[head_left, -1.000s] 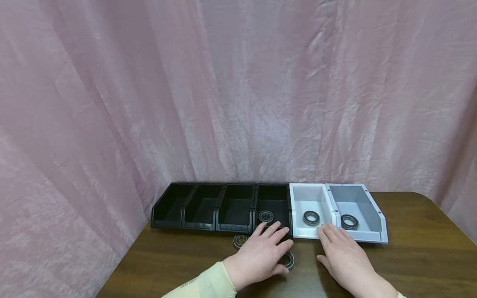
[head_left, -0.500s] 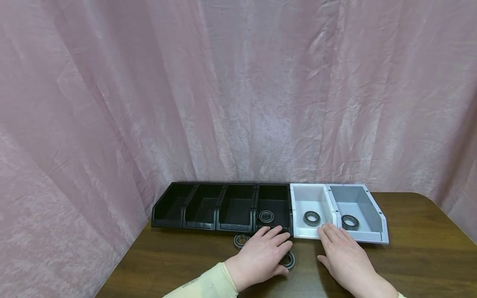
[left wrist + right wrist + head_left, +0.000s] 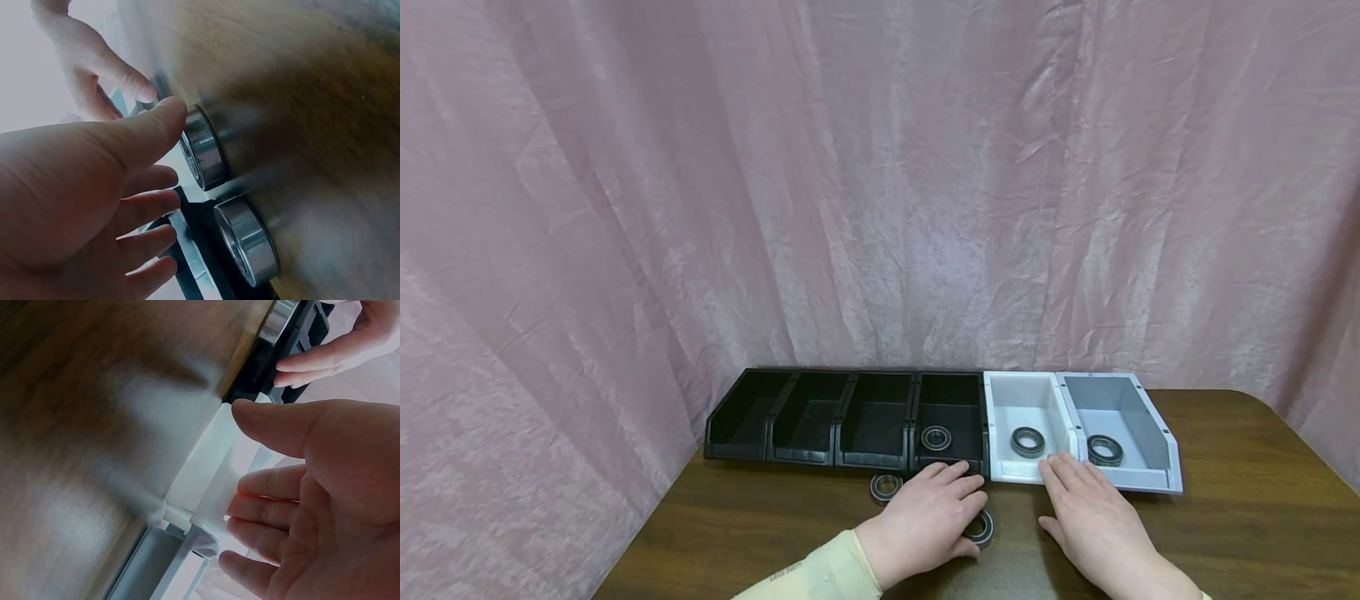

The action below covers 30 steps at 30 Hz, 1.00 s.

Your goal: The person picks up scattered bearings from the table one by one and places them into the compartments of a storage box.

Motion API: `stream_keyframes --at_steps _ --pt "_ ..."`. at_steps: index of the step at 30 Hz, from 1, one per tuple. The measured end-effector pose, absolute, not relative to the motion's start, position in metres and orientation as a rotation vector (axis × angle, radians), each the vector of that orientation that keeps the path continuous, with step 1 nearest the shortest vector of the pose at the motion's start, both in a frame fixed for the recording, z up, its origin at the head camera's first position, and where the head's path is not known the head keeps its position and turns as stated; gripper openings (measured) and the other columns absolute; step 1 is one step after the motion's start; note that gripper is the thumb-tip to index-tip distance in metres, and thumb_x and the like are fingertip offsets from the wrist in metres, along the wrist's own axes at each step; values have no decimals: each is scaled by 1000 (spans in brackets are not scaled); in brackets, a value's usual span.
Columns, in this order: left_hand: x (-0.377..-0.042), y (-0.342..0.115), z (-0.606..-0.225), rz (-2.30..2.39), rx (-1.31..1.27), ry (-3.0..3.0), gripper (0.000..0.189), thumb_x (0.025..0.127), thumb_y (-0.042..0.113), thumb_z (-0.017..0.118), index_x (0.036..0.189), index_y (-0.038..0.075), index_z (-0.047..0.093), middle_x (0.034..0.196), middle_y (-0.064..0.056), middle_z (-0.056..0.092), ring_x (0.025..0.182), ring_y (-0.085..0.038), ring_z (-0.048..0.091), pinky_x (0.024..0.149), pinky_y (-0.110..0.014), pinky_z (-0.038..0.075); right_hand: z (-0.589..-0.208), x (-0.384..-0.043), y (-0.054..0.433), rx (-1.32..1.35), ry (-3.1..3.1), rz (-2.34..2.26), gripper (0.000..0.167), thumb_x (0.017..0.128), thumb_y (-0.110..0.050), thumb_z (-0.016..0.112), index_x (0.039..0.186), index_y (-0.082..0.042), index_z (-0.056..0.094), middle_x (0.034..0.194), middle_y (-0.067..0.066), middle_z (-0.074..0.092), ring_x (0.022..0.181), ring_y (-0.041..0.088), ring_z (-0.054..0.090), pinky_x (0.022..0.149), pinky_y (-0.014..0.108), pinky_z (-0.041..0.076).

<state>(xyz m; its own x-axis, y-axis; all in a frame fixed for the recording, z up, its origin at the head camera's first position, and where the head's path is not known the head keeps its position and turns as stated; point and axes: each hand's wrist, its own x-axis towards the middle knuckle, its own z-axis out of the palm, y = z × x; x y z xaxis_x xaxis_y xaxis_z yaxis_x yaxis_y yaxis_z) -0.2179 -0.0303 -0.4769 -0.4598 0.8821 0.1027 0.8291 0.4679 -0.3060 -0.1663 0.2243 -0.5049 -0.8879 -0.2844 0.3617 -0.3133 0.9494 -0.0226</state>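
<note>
My left hand [image 3: 925,525] hovers palm down, fingers spread and relaxed, in front of the rightmost black bin [image 3: 951,390]. One ball bearing [image 3: 988,530] lies on the table partly under its thumb side; in the left wrist view the thumb overlaps this bearing's [image 3: 209,153] edge. Another bearing [image 3: 876,490] sits by the front of the black bins, left of that hand. Fingers straight and together, my right hand [image 3: 1093,525] reaches to the front edges of the white bin [image 3: 1026,475] and the grey bin [image 3: 1150,480], holding nothing.
Single bearings lie inside the rightmost black bin [image 3: 924,439], the white bin and the grey bin [image 3: 1093,454]. More black bins [image 3: 805,454] continue the row leftward. Behind the wooden table [image 3: 737,517] hangs a pink curtain [image 3: 925,208].
The left hand has drawn back slightly toward me from the black bin, its fingers closer together. The right hand and the bearings stay put.
</note>
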Motion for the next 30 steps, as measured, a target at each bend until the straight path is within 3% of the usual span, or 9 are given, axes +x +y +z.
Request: stream_keyframes --at_steps 19,30 --pt "-216 -28 -485 409 -1452 -2474 52 95 61 82 133 26 77 150 8 67 147 -20 56 118 -38 47 -506 -167 225 422 -2772 113 67 86 -23 95 138 9 67 142 26 67 137 45 62 116 62 47" --pt "-217 -26 -486 411 -1433 -2494 46 96 58 82 129 27 78 148 9 68 148 -19 55 124 -45 42 -507 -167 224 423 -2775 109 69 85 -25 96 138 9 68 143 26 67 138 45 61 117 62 46"
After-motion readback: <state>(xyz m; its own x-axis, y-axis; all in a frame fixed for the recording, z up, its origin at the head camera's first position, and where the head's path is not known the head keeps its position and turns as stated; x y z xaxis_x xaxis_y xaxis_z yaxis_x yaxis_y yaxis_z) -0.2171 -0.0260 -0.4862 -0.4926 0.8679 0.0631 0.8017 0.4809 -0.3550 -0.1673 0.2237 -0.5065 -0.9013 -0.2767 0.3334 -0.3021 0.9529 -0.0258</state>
